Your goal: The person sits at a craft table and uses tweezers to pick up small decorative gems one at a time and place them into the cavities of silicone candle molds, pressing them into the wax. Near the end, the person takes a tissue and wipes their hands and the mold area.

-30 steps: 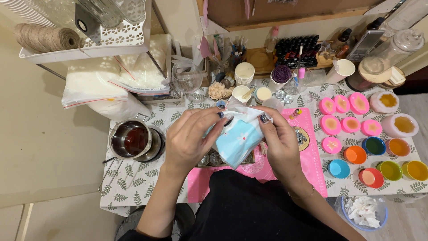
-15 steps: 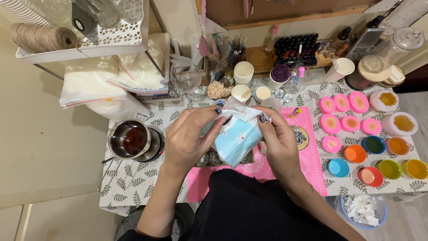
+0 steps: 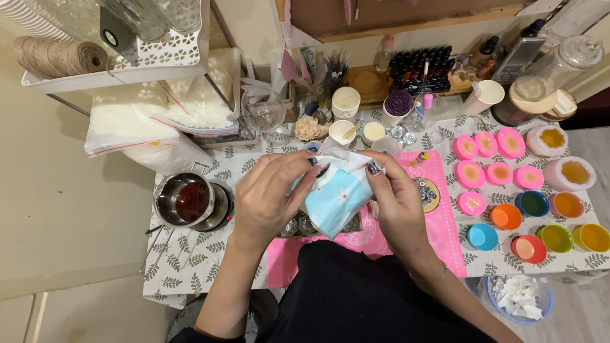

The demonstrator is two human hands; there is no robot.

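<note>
Though held up: the light blue packet (image 3: 333, 198) hangs above the pink mat (image 3: 438, 209), between both hands.
Handling: likely light, soft, crinkly; take it by the top edge.
Left hand (image 3: 270, 197): fingers (image 3: 309, 174) pinching its upper left side.
Right hand (image 3: 397, 203): fingers (image 3: 375, 166) pinching the white top.
Around: steel pot (image 3: 185, 199), pink moulds (image 3: 486, 146) on the worktop (image 3: 190, 267).

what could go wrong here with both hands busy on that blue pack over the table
1. Both hands, left and right, grip the blue pack right above small glass cups; a slip might knock them.
2. The metal pot of dark liquid sits close by the left elbow, near the table edge, so a sideways tug could tip it.
3. Filled pink moulds lie just right of the hands and might get bumped.
</note>
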